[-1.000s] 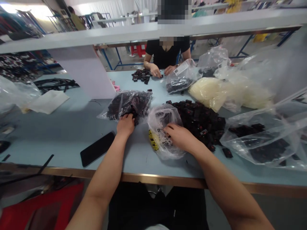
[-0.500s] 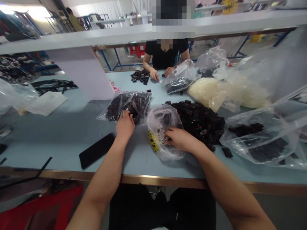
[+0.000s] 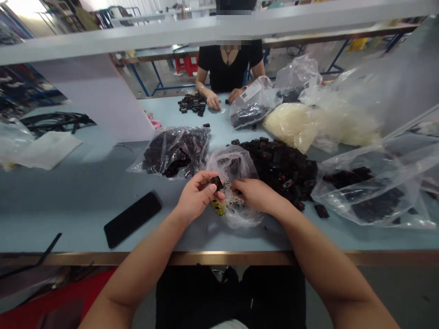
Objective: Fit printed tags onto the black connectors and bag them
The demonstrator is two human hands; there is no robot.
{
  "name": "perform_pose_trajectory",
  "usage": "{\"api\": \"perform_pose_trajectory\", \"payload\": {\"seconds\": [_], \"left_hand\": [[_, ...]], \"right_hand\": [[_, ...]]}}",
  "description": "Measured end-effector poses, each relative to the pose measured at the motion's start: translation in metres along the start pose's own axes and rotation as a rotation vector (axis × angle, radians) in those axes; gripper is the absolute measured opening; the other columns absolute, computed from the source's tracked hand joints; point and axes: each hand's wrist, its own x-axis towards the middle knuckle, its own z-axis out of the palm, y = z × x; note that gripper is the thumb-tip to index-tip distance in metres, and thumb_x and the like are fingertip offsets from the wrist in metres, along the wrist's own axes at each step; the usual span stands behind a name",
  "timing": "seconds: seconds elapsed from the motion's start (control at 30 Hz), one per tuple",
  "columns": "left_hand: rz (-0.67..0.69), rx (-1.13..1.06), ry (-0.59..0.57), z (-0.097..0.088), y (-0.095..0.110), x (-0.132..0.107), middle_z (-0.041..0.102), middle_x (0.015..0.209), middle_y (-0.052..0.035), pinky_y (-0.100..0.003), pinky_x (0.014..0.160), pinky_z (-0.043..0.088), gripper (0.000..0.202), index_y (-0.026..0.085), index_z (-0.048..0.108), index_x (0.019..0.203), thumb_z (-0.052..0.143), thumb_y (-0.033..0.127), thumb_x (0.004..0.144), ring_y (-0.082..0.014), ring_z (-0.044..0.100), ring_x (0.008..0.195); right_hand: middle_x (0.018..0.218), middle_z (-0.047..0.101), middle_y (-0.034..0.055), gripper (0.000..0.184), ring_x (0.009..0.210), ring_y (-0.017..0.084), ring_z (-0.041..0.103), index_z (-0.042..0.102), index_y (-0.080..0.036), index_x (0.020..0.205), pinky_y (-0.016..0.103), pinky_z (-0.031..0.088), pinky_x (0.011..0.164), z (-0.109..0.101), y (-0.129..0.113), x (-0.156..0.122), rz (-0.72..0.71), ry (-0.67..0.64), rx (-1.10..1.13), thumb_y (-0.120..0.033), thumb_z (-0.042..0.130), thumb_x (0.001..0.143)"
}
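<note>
fingers of the left hand (image 3: 197,198) are pressed together, thumb against fingertips, clamped on a small black plastic part (image 3: 216,183) held just above the mouth of a clear poly bag (image 3: 233,167). the right hand (image 3: 255,195) sits at that bag's opening, fingers curled in among pale specks i can't make out, so i cannot tell whether they're closed on anything. for a piece this small, i'd keep the pinch at the fingertips with its face in view. against the earlier frame, the left hand has left the filled bag of black parts (image 3: 174,153) and come across to the right hand. a loose heap of black parts (image 3: 277,169) lies just beyond, on the pale blue table (image 3: 68,214), and a co-worker's hand (image 3: 213,101) works at the far side.
</note>
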Motion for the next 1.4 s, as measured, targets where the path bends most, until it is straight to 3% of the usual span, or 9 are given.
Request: {"api": "perform_pose_trajectory", "payload": {"seconds": [0.27,0.37,0.47,0.7,0.97,1.4], "left_hand": [[-0.061,-0.095,-0.077,0.000,-0.005,-0.001,0.080,0.097,-0.0028,-0.031,0.069,0.067,0.037,0.019,0.071,0.108,0.093,0.028,0.079,-0.0188,0.081,0.073],[-0.046,-0.085,-0.085,0.000,-0.007,-0.001,0.080,0.098,-0.0022,-0.034,0.074,0.068,0.037,0.020,0.070,0.111,0.092,0.028,0.081,-0.0191,0.081,0.076],[-0.047,-0.063,-0.102,0.000,-0.009,-0.001,0.079,0.097,-0.0018,-0.034,0.075,0.068,0.037,0.020,0.069,0.112,0.090,0.028,0.083,-0.0187,0.080,0.077],[-0.022,-0.016,-0.101,-0.001,-0.014,0.000,0.077,0.093,-0.0003,-0.031,0.076,0.067,0.038,0.021,0.068,0.112,0.090,0.030,0.083,-0.0170,0.080,0.078],[-0.028,0.008,-0.116,0.000,-0.016,-0.002,0.076,0.096,0.0001,-0.033,0.076,0.068,0.040,0.021,0.067,0.112,0.091,0.033,0.082,-0.0178,0.080,0.078],[-0.040,0.027,-0.114,0.002,-0.019,-0.004,0.078,0.089,0.0004,-0.033,0.074,0.068,0.038,0.022,0.069,0.108,0.092,0.033,0.080,-0.0188,0.081,0.075]], "right_hand": [[0.090,0.073,0.0041,0.018,0.081,0.017,0.064,0.069,-0.018,0.096,0.026,0.044,0.075,0.007,0.011,0.001,-0.075,0.221,0.333,-0.005,0.063,0.084],[0.081,0.070,0.0007,0.007,0.073,0.015,0.060,0.069,-0.019,0.091,0.025,0.045,0.069,0.005,0.008,0.000,-0.068,0.378,0.586,-0.015,0.063,0.088],[0.086,0.073,0.0016,0.009,0.079,0.017,0.064,0.072,-0.020,0.090,0.028,0.049,0.074,0.001,0.001,-0.003,-0.058,0.457,0.783,-0.027,0.067,0.089],[0.093,0.079,0.0034,0.016,0.086,0.019,0.070,0.077,-0.020,0.096,0.033,0.054,0.083,-0.002,-0.008,-0.005,-0.069,0.397,0.984,-0.032,0.074,0.086],[0.077,0.074,0.0010,0.019,0.073,0.016,0.064,0.076,-0.019,0.083,0.029,0.051,0.072,-0.001,-0.010,-0.003,0.017,0.402,1.091,-0.037,0.080,0.079],[0.073,0.072,0.0015,0.036,0.066,0.015,0.061,0.074,-0.019,0.078,0.028,0.048,0.065,0.002,-0.011,-0.001,0.036,0.368,1.044,-0.054,0.082,0.079]]}}
